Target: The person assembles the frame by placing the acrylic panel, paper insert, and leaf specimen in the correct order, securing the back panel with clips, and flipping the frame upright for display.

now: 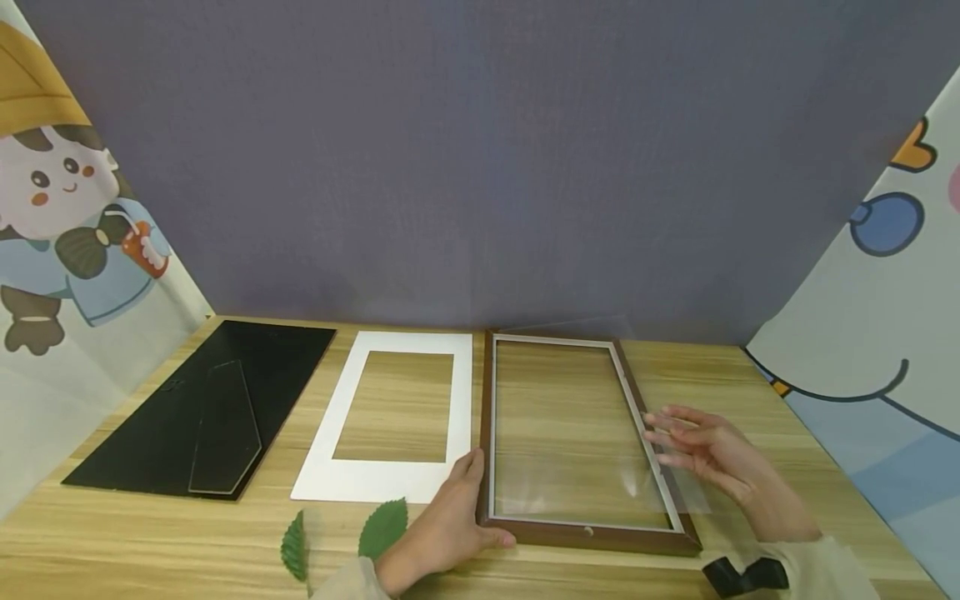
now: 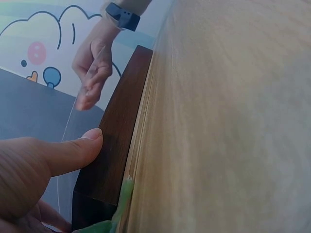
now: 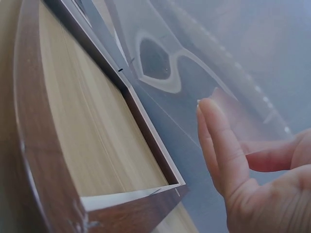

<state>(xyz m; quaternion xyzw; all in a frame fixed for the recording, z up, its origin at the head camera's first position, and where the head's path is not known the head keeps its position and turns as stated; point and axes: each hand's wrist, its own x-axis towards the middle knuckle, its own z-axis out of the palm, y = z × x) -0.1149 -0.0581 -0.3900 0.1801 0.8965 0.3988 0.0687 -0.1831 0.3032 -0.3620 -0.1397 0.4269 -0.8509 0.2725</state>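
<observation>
A brown picture frame (image 1: 592,537) with a pale inner lip lies on the table. At its near left corner my left hand (image 1: 450,521) grips it, thumb along the front rail and fingers along the left side. In the left wrist view that thumb (image 2: 73,153) presses on the dark wood. My right hand (image 1: 712,454) pinches a clear plastic sheet (image 1: 630,479) by its right edge, between thumb and fingers. The sheet overlaps the frame in the head view; in the right wrist view it stands tilted above the frame, with bright reflections across it.
Left of the frame lies a white mat board (image 1: 375,482) with a rectangular window. Farther left is a black backing board (image 1: 180,400) with an easel stand (image 1: 225,433). Two green leaves, one flat leaf (image 1: 384,527) and one narrower leaf (image 1: 295,546), lie near the front. A grey panel (image 1: 480,167) rises behind.
</observation>
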